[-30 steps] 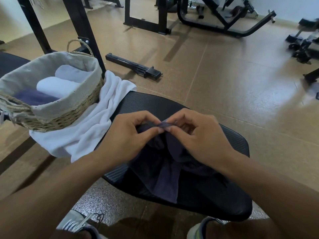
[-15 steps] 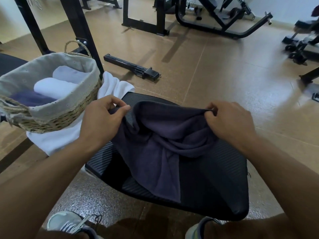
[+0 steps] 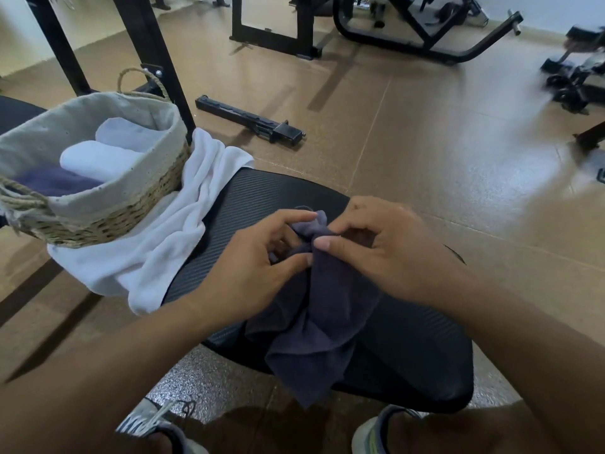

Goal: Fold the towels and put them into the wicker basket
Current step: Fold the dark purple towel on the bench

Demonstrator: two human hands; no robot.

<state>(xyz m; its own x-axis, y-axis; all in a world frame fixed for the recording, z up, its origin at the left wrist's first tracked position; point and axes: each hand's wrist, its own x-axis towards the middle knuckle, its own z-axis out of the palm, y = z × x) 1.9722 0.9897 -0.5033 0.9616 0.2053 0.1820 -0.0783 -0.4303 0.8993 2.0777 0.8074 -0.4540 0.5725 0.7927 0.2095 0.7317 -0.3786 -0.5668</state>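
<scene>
A dark purple towel hangs bunched over the black padded bench seat. My left hand and my right hand are close together above the seat, both pinching the towel's top edge. The wicker basket with a grey cloth lining stands at the left; inside lie two rolled white towels and a dark purple one. A loose white towel lies crumpled under and beside the basket, draped over the seat's left edge.
Black gym frames rise behind the basket. A black bar part lies on the brown floor beyond the seat. More gym machines stand at the back and right. My shoes show below the seat.
Half a second ago my hands held the purple towel spread wide apart; now they have come together at the middle, bringing its two top corners together so the towel hangs doubled.
</scene>
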